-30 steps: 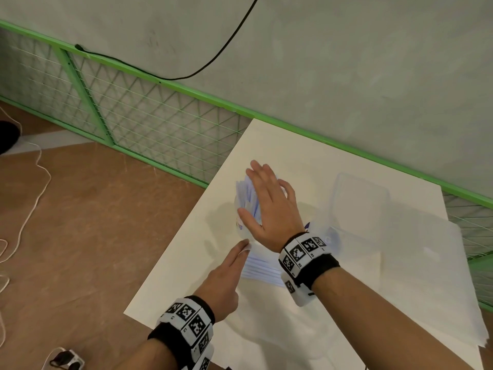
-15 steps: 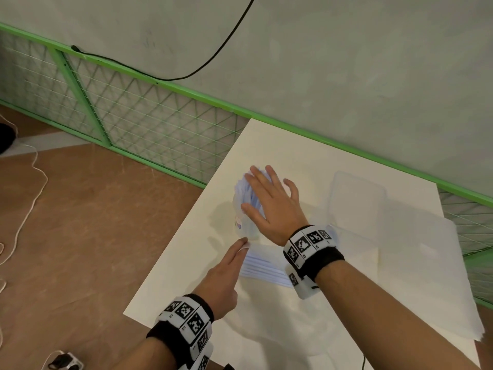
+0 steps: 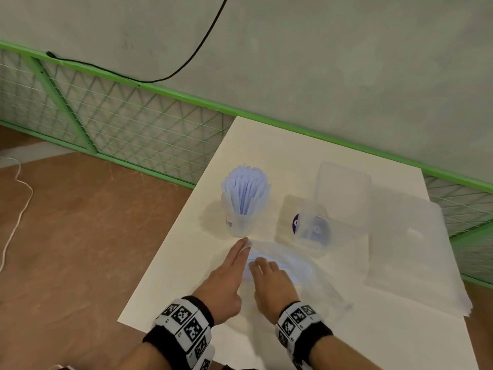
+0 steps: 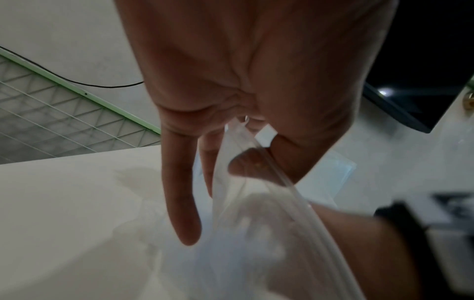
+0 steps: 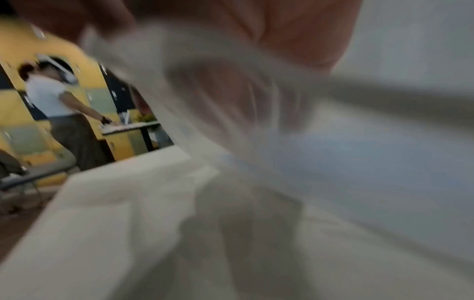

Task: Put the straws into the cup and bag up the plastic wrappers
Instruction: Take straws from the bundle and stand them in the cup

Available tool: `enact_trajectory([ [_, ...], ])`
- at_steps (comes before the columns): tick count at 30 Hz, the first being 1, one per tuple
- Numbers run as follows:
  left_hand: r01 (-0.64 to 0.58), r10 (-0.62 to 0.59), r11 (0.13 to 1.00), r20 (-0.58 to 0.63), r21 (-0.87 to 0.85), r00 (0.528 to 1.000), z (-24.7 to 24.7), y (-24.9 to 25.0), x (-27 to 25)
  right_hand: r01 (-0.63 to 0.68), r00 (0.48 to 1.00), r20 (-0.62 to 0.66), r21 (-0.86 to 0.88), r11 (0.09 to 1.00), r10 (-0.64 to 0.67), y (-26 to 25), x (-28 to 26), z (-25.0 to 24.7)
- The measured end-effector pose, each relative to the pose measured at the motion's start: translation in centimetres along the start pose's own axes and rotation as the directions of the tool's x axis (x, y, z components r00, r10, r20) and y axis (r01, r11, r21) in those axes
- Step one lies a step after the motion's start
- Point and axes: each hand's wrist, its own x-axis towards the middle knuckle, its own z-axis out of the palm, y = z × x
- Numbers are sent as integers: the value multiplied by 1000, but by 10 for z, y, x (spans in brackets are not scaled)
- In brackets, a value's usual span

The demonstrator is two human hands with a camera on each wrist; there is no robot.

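Straws [image 3: 246,188] stand upright as a pale lilac bunch in the clear cup [image 3: 238,222] on my head view, toward the left edge of the white worktop [image 3: 282,145]. Nearer me lies a clear plastic bag [image 3: 317,279] with pale wrappers [image 3: 280,263] showing through it. My left hand [image 3: 226,273] reaches forward with fingers extended, their tips at the bag's near-left corner just in front of the cup. My right hand [image 3: 272,279] lies beside it with knuckles bent, fingers down on the bag. To the right sit a clear box [image 3: 314,231] with something purple behind it, a clear lid [image 3: 342,182] farther back, and a stack of white sheets [image 3: 410,249] overhanging the worktop's right edge. From the left wrist, I see my left hand [image 4: 251,81] pinching the bag's thick rim strip [image 4: 256,158] between thumb and a finger, while the forefinger [image 4: 179,192] points straight down toward the worktop [image 4: 64,203]. From the right wrist, the picture is badly smeared: my right hand [image 5: 295,30] seems to have its fingers curled into crumpled plastic film [image 5: 205,91], though I cannot tell a firm grasp from a mere press. Beyond the worktop [image 5: 102,203], another person [image 5: 59,105] stands at a distant desk.
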Motion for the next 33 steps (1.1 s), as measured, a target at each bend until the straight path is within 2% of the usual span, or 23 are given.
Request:
enact_trajectory([
  [6, 31, -30, 998, -8, 47, 1000, -1, -4, 1, 22, 1000, -14, -40, 999, -23, 7, 8, 14],
  [9, 25, -25, 1000, -12, 14, 1000, 1, -9, 2, 1, 998, -63, -33, 999, -3, 10, 11, 12],
  [14, 43, -43, 999, -73, -6, 996, 4, -15, 0, 12, 999, -48, 10, 1000, -11, 9, 14, 15],
  [21, 71, -70, 997, -138, 4, 988, 8, -13, -5, -10, 1000, -15, 4, 1000, 10, 9, 17, 16],
  [28, 68, -81, 994, -157, -88, 984, 3, -12, -5, -44, 996, 77, -8, 999, 44, 6, 22, 12],
  [33, 68, -80, 994, -159, -81, 984, 4, -12, -6, -40, 993, 111, -93, 995, 50, 2, 23, 13],
])
